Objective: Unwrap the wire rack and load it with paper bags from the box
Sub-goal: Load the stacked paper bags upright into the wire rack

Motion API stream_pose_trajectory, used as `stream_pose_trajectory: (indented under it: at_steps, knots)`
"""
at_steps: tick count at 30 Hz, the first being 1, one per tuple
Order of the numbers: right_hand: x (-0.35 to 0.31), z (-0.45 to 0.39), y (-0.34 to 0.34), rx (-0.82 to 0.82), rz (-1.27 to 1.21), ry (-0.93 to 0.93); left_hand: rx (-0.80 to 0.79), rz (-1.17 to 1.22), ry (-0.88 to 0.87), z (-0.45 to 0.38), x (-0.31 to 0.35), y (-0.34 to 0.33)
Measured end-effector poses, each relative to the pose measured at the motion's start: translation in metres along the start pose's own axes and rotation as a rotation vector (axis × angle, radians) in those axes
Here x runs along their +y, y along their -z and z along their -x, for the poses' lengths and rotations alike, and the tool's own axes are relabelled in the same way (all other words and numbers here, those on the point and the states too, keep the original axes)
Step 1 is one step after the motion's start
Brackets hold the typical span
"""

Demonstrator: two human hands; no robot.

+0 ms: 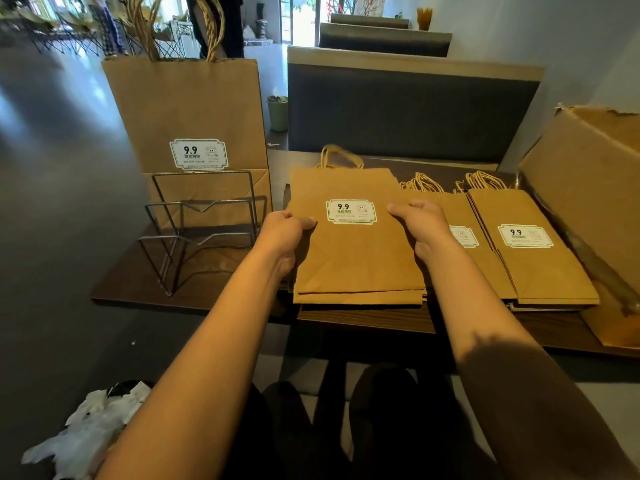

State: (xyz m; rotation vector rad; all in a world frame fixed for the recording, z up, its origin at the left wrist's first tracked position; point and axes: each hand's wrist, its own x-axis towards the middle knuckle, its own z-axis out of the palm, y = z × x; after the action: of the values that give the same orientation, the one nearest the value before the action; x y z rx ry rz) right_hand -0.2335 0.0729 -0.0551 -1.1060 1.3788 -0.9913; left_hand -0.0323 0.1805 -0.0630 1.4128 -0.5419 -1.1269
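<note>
Table point(363, 320), dark wood, is the landmark; a bench seat back point(412, 109) stands behind its far edge. On the table's right end lies the cardboard box point(588, 188), tipped on its side, opening toward the table middle. At the table's left end stands a big paper bag point(183, 112) w/ twisted handles and a white 9.9 label, upright in the back slot of the wire rack point(204, 220). The rack's front slots hold nothing, and it's unwrapped, bare metal. Table middle: a stack of flat paper bags point(356, 258), label up, handles pointing to the far edge. Both hands hold it by the sides. Left hand point(285, 233) grips the stack's left edge, thumb on top, fingers tucked under. Right hand point(427, 223) grips the right edge, thumb on top near the label, fingers curled round the side. Betw. that stack and the box lie two more flat stacks: one point(460, 216) partly hidden behind the right hand, another point(533, 251) just beside the box, labels up. On the floor below the table's left near corner lies crumpled white plastic wrap point(90, 431). Beyond the far left corner stands a small green bin point(278, 112).
</note>
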Motion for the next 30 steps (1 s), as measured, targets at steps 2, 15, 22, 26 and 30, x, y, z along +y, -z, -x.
stream_pose_trajectory:
  at_steps: [2,15,22,26,30]
  knots:
    - [-0.011,0.006,0.006,-0.049,-0.099,0.008,-0.089,-0.027,0.002,0.003,0.005,-0.002]
    - [-0.103,0.064,0.008,-0.313,-0.081,0.465,-0.05,-0.133,-0.604,0.025,0.075,0.02]
    - [-0.097,0.053,-0.056,-0.347,0.106,0.622,0.141,-0.152,-0.711,0.018,0.119,0.068]
    - [-0.105,0.048,-0.102,-0.329,0.083,0.671,0.196,-0.21,-0.697,0.009,0.128,0.098]
    - [-0.116,0.046,-0.146,-0.353,0.009,0.683,0.323,-0.296,-0.658,-0.004,0.132,0.134]
